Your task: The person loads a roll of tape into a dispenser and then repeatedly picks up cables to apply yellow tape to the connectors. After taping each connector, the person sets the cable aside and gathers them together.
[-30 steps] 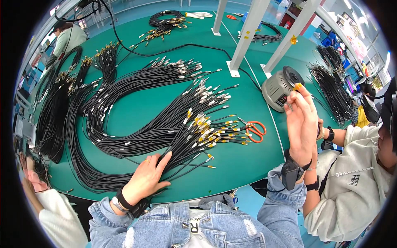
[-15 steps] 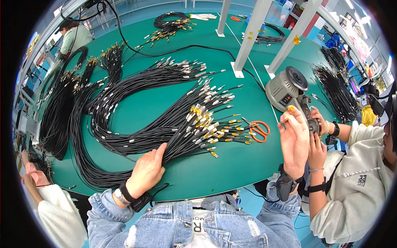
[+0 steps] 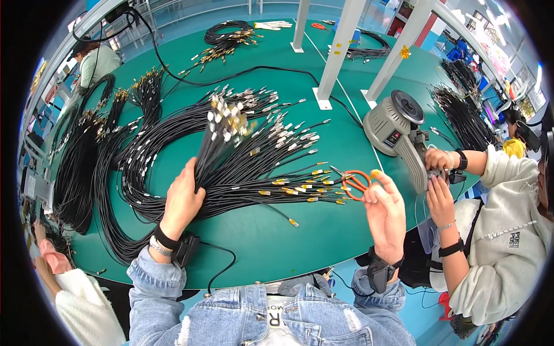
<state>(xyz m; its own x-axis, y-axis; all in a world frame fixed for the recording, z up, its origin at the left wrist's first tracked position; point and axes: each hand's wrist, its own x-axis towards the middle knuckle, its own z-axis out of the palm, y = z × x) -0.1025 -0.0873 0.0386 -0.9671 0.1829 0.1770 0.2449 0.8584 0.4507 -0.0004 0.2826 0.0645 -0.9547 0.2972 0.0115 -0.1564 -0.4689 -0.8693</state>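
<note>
While a bundle [image 3: 209, 158] of black cables is gripped by the left hand [image 3: 182, 196] left of the frame's centre, its tagged ends are tilted up and blurred, with white and yellow tags [image 3: 229, 120] shown at the top. The left fingers are clamped around the bundle, partly hidden by it. The right hand [image 3: 384, 216] is raised right of centre, just below the scissors [image 3: 356, 184], whose orange handles are partly overlapped by it in this view. Its fingers are curled and drawn close together, and one tip is covered in yellow; whether anything is pinched there cannot be told.

To the right of the bundle, yellow-tagged cables [image 3: 280, 189] are spread across the desk [image 3: 271, 248], their ends pointed toward the scissors. Above these, white-tagged cables [image 3: 288, 137] are fanned out, and more cables [image 3: 78, 173] are heaped at the left of the frame. A grey machine [image 3: 386, 130] is set at the upper right, and below it a small part is handled by a co-worker's hands [image 3: 441, 199]. At the top, white gloves [image 3: 273, 25] are laid beside a coil [image 3: 228, 36].
</note>
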